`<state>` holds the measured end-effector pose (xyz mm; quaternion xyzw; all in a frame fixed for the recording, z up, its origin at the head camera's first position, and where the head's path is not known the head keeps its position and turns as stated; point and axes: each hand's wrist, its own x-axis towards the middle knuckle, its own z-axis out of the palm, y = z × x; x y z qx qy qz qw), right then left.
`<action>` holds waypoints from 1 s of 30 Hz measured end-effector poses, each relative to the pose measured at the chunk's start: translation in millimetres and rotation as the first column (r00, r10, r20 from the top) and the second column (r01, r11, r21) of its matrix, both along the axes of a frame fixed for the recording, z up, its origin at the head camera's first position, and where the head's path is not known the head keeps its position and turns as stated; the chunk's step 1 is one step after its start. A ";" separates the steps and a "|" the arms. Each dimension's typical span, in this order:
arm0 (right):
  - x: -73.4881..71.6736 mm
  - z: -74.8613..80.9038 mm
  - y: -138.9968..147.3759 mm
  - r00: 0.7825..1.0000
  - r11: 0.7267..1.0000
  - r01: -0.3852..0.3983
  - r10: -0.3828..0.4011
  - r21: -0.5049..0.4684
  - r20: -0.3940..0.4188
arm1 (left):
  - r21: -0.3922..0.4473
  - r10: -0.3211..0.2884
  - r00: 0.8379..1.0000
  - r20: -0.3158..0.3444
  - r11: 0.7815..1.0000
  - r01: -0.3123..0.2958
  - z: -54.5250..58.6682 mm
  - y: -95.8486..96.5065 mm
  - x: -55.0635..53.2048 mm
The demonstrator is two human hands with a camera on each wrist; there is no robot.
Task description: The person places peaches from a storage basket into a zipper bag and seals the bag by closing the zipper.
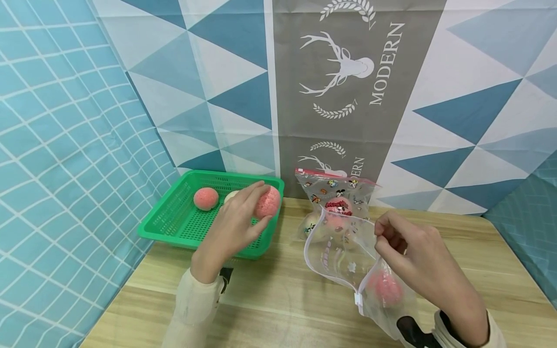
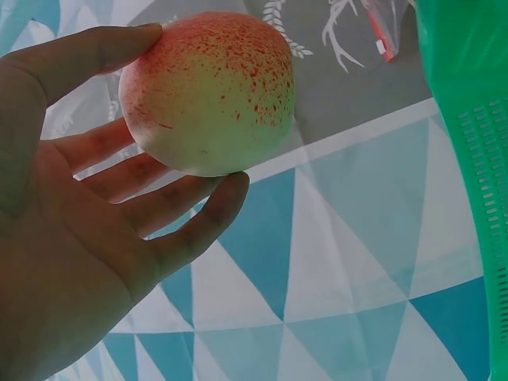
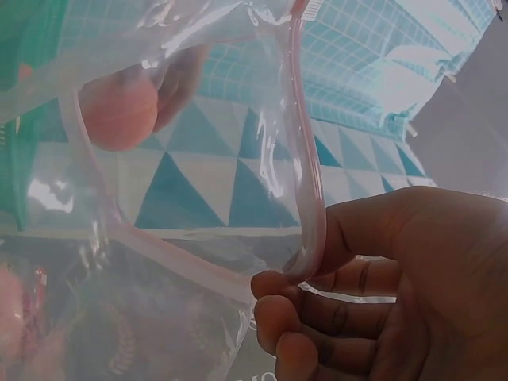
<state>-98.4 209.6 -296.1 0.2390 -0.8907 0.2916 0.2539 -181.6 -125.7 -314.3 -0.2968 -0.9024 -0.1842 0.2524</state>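
My left hand (image 1: pixel 228 224) grips a pinkish-red peach (image 1: pixel 268 202) above the right end of a green plastic basket (image 1: pixel 174 240). In the left wrist view the peach (image 2: pixel 210 95) is speckled red on one side and pale yellow-green on the other, with thumb and fingertips around it. My right hand (image 1: pixel 419 258) pinches the upper edge of a clear zip bag (image 1: pixel 348 263), whose mouth gapes towards the left. Through its plastic shows a pink peach (image 1: pixel 386 288). In the right wrist view, thumb and forefinger clasp the bag's zip strip (image 3: pixel 311 198).
In the basket lie another pink peach (image 1: pixel 206 198) and a pale one (image 1: pixel 230 195), partly hidden by my left hand. Behind the clear bag stands a printed bag with a red zip (image 1: pixel 317 186), holding fruit. Patterned cloth hangs behind the wooden table (image 1: pixel 261 309).
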 end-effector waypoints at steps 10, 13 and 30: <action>-0.7 0.7 1.7 1.000 1.000 0.001 -0.001 0.010 -0.017 | 0.034 -0.076 0.996 -0.057 0.996 0.078 8.2 9.0 14.6; -0.8 1.2 2.6 1.000 1.000 0.003 -0.003 0.009 -0.022 | 0.035 -0.093 0.993 -0.075 0.995 0.096 10.7 12.4 18.6; 0.2 0.9 0.2 1.000 1.000 -0.028 0.028 0.005 -0.005 | -0.017 -0.219 0.967 -0.133 0.976 0.219 12.7 40.0 44.2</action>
